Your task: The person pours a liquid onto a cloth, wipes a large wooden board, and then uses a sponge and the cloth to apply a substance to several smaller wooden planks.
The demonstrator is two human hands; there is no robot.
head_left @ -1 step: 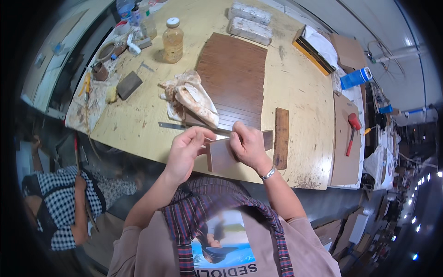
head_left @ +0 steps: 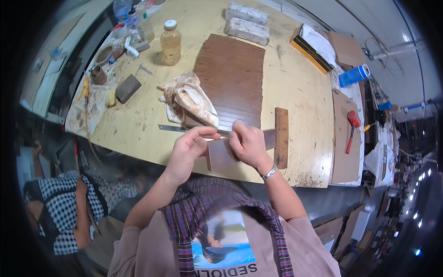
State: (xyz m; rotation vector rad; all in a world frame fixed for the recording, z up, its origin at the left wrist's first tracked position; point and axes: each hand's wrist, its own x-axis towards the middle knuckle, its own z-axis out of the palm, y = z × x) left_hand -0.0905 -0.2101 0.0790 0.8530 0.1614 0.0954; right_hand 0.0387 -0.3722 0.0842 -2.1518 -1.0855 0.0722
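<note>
A flat brown wooden board (head_left: 218, 158) is held at the table's front edge, close to my body. Its right end reaches toward a separate wooden strip. My right hand (head_left: 249, 147) is closed on the middle of the board, thumb against its face. At the board's left end my left hand (head_left: 188, 150) is curled, with its fingertips over the upper edge. Behind the board lies a stained white cloth (head_left: 197, 102), crumpled over the corner of a slatted brown panel (head_left: 233, 76). A thin metal ruler (head_left: 171, 128) pokes out left of the cloth.
The wooden strip (head_left: 281, 138) lies right of my right hand. A jar of brownish liquid (head_left: 171, 45), a dark block (head_left: 128, 88), wrapped bars (head_left: 248, 30) and a yellow-black box (head_left: 310, 53) stand farther off. A red mallet (head_left: 353, 124) lies right. A co-worker (head_left: 69, 203) is at lower left.
My left hand has shifted slightly right, its fingers reaching farther over the board's left end. My right hand keeps nearly the same place, while the table's contents shift slightly left in view.
</note>
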